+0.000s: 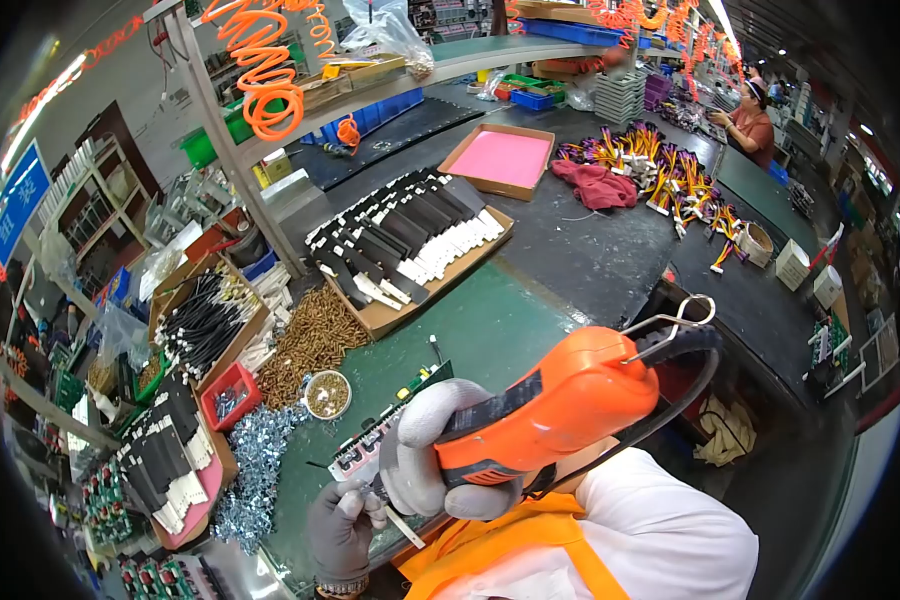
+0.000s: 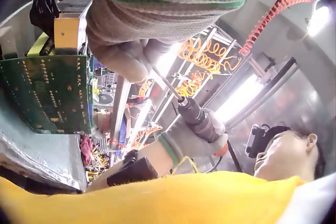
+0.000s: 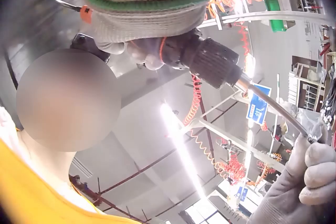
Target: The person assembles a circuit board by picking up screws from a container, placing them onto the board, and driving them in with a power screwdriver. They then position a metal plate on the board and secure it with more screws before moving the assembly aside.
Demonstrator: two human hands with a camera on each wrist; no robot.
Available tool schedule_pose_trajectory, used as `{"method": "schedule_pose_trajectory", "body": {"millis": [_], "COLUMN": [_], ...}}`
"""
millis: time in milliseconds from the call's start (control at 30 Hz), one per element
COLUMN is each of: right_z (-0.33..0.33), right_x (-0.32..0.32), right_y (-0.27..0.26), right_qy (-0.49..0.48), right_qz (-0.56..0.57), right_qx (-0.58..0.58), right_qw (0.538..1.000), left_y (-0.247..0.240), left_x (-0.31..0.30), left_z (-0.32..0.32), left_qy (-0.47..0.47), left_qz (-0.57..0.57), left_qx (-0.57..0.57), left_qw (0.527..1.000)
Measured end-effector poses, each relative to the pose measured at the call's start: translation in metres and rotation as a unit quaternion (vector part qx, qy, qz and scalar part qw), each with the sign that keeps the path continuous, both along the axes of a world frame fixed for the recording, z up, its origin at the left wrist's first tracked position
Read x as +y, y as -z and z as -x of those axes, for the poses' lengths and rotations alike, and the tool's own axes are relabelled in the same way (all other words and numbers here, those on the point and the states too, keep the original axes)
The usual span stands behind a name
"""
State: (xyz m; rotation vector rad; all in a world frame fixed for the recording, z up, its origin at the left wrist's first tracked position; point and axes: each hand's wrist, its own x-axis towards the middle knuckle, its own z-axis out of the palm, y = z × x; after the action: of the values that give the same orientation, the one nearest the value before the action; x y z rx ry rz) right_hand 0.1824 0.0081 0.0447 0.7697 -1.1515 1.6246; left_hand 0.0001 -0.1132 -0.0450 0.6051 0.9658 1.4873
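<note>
The right hand [image 1: 415, 470] grips an orange screwdriver [image 1: 560, 395]; the left hand [image 1: 338, 530] pinches its bit [image 3: 278, 109].

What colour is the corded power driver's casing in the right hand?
The corded power driver's casing is orange with black sections; the head view shows it best.

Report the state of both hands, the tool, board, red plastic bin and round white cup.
Orange-and-black power screwdriver: held
Slim metal bit: fitted in screwdriver
Grey-gloved right hand: gripping screwdriver
Grey-gloved left hand: pinching at bit's tip
Green circuit board: components fitted
Red plastic bin: open, holding metal parts
Round white cup: open, holding small brass-coloured pieces
</note>
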Motion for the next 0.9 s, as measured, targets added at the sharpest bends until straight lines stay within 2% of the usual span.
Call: {"method": "schedule_pose_trajectory", "body": {"millis": [100, 167, 233, 300, 367, 433, 467, 533, 567, 767, 900], "right_z": [0.002, 0.012, 0.010, 0.007, 0.003, -0.003, -0.006, -0.011, -0.010, -0.003, -0.002], "right_x": [0.001, 0.001, 0.006, 0.010, 0.014, 0.014, 0.011, 0.009, 0.009, 0.008, 0.011], "right_y": [-0.008, -0.019, -0.019, -0.018, -0.017, -0.016, -0.010, -0.002, -0.001, 0.003, 0.002], "right_qy": [-0.039, 0.010, 0.019, 0.021, 0.024, 0.027, 0.011, 0.159, 0.151, 0.183, 0.186], "right_qz": [0.003, -0.037, -0.040, -0.030, -0.021, -0.022, -0.012, 0.044, 0.046, 0.110, 0.099], "right_qx": [0.014, 0.085, 0.066, 0.021, -0.027, -0.071, -0.074, -0.194, -0.197, -0.231, -0.252], "right_qw": [0.999, 0.996, 0.997, 0.999, 0.999, 0.997, 0.997, 0.967, 0.968, 0.949, 0.944], "left_y": [0.002, -0.004, -0.024, -0.050, -0.031, -0.038, -0.034, -0.030, -0.032, -0.031, -0.021], "left_x": [0.001, 0.002, 0.009, 0.007, 0.009, 0.012, 0.010, 0.012, 0.014, 0.022, 0.019], "left_z": [-0.003, -0.007, -0.016, -0.026, -0.013, -0.019, -0.019, -0.025, -0.026, -0.036, -0.036], "left_qy": [-0.016, -0.021, -0.033, -0.035, 0.043, 0.098, 0.146, 0.182, 0.203, 0.187, 0.181], "left_qz": [-0.007, 0.008, 0.027, 0.083, 0.068, 0.113, 0.091, 0.118, 0.144, 0.139, 0.139], "left_qx": [-0.005, 0.012, 0.028, 0.265, 0.119, 0.111, 0.166, 0.257, 0.291, 0.391, 0.367], "left_qw": [1.000, 1.000, 0.999, 0.960, 0.990, 0.982, 0.971, 0.942, 0.924, 0.890, 0.902]}}
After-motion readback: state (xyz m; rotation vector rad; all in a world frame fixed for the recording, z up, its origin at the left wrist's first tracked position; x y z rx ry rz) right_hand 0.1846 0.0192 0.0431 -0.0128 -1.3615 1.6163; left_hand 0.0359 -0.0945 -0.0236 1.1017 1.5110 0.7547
